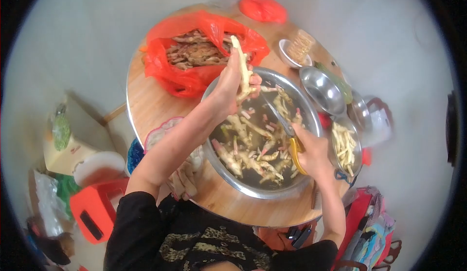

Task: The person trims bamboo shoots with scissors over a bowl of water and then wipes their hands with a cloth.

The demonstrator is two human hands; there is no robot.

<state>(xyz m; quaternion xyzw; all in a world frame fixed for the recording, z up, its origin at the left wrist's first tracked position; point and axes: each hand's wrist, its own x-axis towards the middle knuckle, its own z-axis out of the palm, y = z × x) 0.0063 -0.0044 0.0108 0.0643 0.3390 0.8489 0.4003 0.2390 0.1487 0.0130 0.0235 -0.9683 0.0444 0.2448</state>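
the round wooden table (146, 100) stands in a pale room (389, 37); root (244, 69) juts above the left hand's (236, 83) grasp, right hand (313, 149) clasping scissors (295, 150).

Seems to read "mat" at the start, in small pale letters on the front of the black shirt (185, 222), running sideways close to the bottom edge of the view, just beside the leopard-patterned shapes (214, 248), with the letters that follow too small and blurred to make out for certain. Shows also as a tiny reddish mark on the side of the pale box (65, 147) at the left of the view, too small to read.
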